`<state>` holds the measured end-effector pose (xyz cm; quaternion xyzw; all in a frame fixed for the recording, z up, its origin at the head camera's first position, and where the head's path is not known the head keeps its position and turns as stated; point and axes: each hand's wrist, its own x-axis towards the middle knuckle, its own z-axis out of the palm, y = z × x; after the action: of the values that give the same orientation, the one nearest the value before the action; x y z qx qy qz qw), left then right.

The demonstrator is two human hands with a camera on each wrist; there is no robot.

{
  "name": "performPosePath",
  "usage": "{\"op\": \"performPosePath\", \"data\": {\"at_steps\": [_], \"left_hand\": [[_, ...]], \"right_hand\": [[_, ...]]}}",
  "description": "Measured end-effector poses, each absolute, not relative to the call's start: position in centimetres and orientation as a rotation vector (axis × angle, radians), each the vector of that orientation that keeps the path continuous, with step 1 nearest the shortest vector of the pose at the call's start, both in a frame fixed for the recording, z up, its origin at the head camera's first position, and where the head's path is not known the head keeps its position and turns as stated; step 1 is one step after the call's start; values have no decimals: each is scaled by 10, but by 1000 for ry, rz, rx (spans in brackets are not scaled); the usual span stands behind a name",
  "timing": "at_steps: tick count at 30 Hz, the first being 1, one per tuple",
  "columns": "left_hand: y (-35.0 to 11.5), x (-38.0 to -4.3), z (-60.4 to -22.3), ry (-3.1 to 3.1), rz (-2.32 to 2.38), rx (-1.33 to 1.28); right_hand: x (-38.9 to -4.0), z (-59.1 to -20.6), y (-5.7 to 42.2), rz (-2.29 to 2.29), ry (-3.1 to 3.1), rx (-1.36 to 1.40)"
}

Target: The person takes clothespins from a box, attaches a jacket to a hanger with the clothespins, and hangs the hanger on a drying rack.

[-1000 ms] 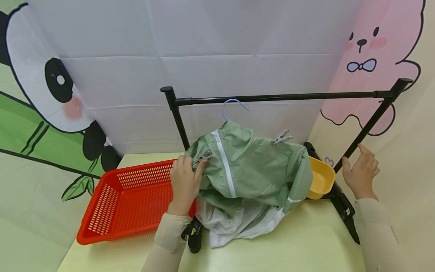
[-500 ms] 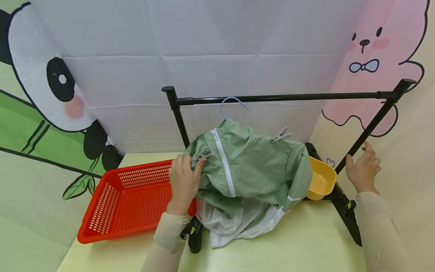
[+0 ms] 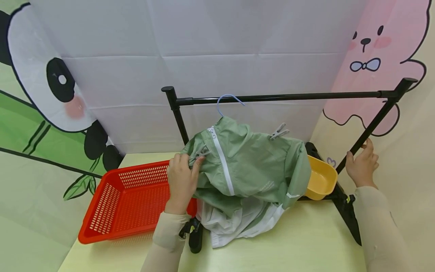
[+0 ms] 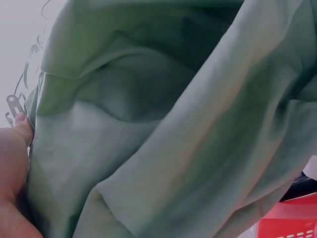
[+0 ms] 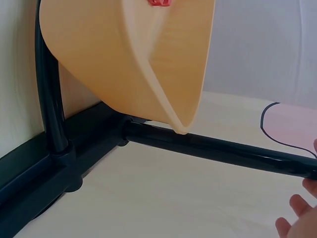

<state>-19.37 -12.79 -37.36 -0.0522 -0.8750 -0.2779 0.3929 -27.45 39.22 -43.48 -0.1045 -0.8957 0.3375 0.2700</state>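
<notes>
A light green jacket [image 3: 256, 166] with a white zip is on a hanger whose blue hook [image 3: 227, 96] overlaps the black rail [image 3: 292, 97] in the head view. My left hand [image 3: 181, 177] pinches the jacket at its left shoulder, thumb in front, right by a grey clothespin [image 3: 201, 152]. A second clothespin [image 3: 279, 132] is clipped on the right shoulder. My right hand [image 3: 363, 164] holds the rack's right post [image 3: 377, 117], thumb and fingers on either side. In the right wrist view only the fingertips [image 5: 299, 203] show at that post.
A red basket [image 3: 102, 211] stands on the table at left. Behind the jacket's right sleeve sits a yellow bin [image 3: 323, 179]. White cloth [image 3: 234, 226] hangs under the jacket onto the table [image 3: 289, 249]. The rack's black feet [image 3: 195, 238] stand on the table.
The jacket and hanger have shifted slightly left and up with my left hand. My right hand has moved up against the post and taken hold of it.
</notes>
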Motion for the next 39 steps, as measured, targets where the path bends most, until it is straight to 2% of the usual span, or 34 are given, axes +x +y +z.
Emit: {"op": "performPosePath", "data": {"at_steps": [39], "left_hand": [[-127, -201, -358, -2237, -721, -33]], "right_hand": [[-273, -431, 393, 937, -2456, -277]]}}
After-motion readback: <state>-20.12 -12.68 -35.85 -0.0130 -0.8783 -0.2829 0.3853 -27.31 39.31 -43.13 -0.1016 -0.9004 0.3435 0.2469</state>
